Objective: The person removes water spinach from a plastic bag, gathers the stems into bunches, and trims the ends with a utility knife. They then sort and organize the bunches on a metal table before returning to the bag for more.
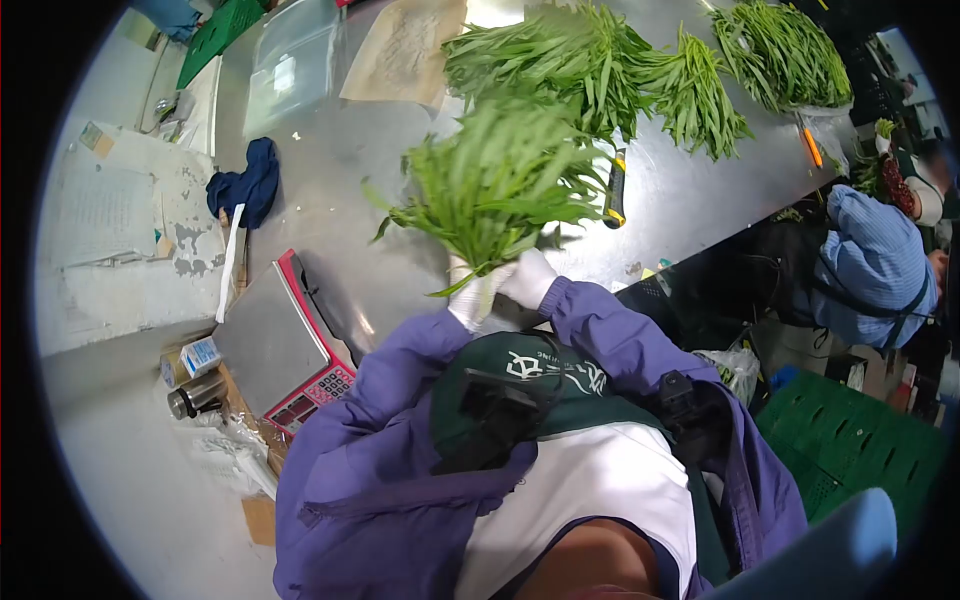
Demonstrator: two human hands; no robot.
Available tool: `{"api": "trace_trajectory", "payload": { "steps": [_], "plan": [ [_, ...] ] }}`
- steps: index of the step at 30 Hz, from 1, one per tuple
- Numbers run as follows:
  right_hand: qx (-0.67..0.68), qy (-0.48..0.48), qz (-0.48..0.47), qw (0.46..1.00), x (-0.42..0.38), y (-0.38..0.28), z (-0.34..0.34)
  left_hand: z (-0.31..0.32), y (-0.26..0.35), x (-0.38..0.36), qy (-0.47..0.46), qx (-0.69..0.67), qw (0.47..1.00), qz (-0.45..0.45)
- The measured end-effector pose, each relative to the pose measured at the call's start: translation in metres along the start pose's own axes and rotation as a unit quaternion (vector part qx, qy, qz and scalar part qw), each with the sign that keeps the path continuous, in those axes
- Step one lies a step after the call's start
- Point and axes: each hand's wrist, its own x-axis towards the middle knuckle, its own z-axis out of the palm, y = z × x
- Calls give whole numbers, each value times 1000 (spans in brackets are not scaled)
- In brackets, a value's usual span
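Note:
A large bunch of long-leaved greens [500, 185] is held up over the metal table, its leaves fanned out away from me and blurred by motion. Gathered at its base, the stems are gripped by my left hand [472, 298] in a white glove. My right hand [530, 280], gloved in white too, closes on the same base from the right; its fingers are partly hidden. Just beyond the bunch lies a larger pile of greens [550, 60]. To the right of the held leaves is a knife with a black and yellow handle [616, 190].
A smaller bunch [695, 95] and another heap [785, 55] lie on the metal table [330, 210]. A red-framed scale [275, 345] stands at left, near a dark blue cloth [245, 185]. A co-worker in blue sleeves [870, 265] and green crates [850, 440] are at right.

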Motion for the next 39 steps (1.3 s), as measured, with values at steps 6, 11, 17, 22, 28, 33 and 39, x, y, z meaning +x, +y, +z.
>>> {"api": "trace_trajectory", "payload": {
  "steps": [6,11,17,22,28,33,39],
  "plan": [
    [-61,36,-44,996,13,-28,-6,-32,-31,9,17,-10,998,-64],
    [59,7,190,980,20,39,9,-24,-48,7,118,-223,948,-193],
    [298,-25,201,933,15,36,-3,-41,-51,13,52,-269,933,-233],
    [363,-24,218,905,15,31,-17,-51,-50,11,20,-272,934,-232],
    [381,11,167,909,17,27,-9,-44,-48,18,15,-324,914,-242],
    [218,-38,188,957,22,24,-18,-46,-51,17,55,-240,937,-249],
    [361,-48,201,909,24,33,-42,-76,-34,15,-79,-261,919,-286]
  ]
}}
